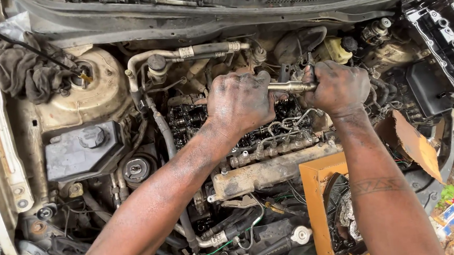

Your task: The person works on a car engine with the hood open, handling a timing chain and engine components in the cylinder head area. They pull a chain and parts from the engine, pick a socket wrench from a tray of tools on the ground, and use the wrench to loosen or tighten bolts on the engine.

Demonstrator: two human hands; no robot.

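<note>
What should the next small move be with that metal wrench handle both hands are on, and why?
Probably a short, steady swing of the wrench handle. The left hand presses down over its head end above the open engine top, and the right hand grips the outer end. Hoses and wiring crowd close, so a long sweep looks likely to snag.
</note>
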